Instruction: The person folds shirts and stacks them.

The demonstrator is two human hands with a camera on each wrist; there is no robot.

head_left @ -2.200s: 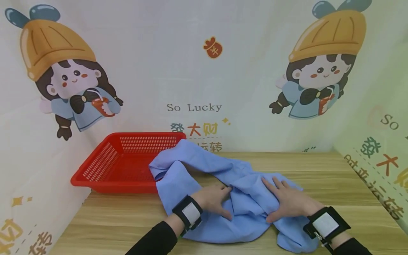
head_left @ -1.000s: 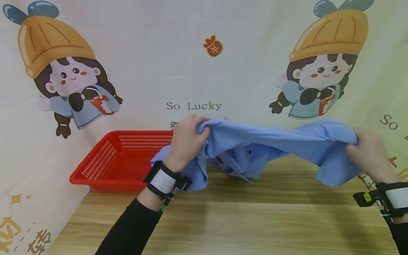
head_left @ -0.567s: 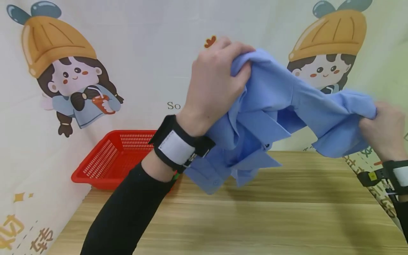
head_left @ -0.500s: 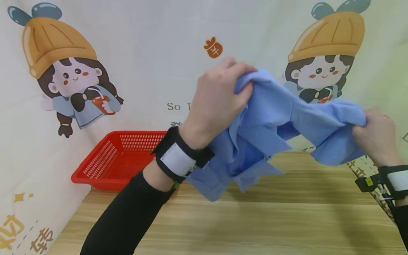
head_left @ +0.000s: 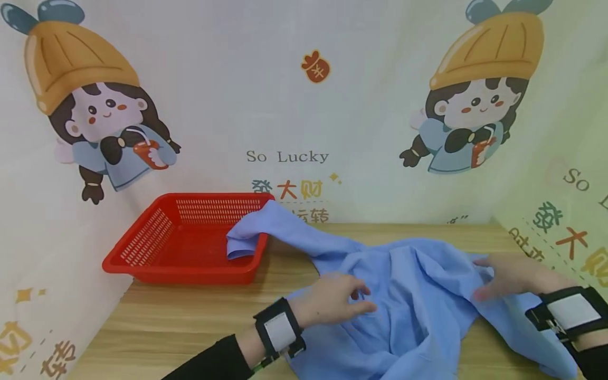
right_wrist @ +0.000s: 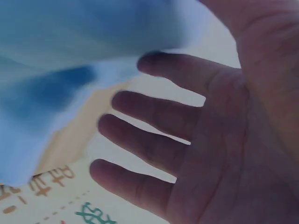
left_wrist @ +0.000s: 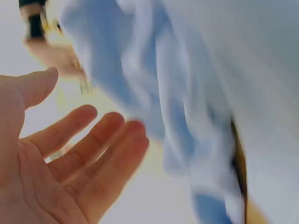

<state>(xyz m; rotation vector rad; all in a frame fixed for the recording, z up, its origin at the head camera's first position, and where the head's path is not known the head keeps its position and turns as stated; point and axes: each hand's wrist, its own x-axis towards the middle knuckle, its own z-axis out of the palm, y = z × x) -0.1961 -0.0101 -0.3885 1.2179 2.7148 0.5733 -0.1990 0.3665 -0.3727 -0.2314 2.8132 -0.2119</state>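
Observation:
A light blue shirt (head_left: 394, 295) lies rumpled across the table, with one sleeve (head_left: 290, 221) draped over the basket's right rim and its end inside. The other sleeve (head_left: 527, 332) stretches toward the lower right. Above the shirt's left part, my left hand (head_left: 328, 301) hovers with relaxed fingers; its bare palm shows beside the blurred cloth in the left wrist view. At the shirt's right side is my right hand (head_left: 518, 274), fingers extended and spread. Nothing lies in its palm in the right wrist view; whether a fingertip touches cloth I cannot tell.
The red plastic basket (head_left: 180, 277) stands at the back left of the wooden table (head_left: 190, 327). Behind rises a printed backdrop (head_left: 361, 105) with cartoon figures, which continues along both sides.
Both hands held the shirt raised and stretched half a second ago. Now it has dropped onto the table, spread wider, and both hands have let go and come down.

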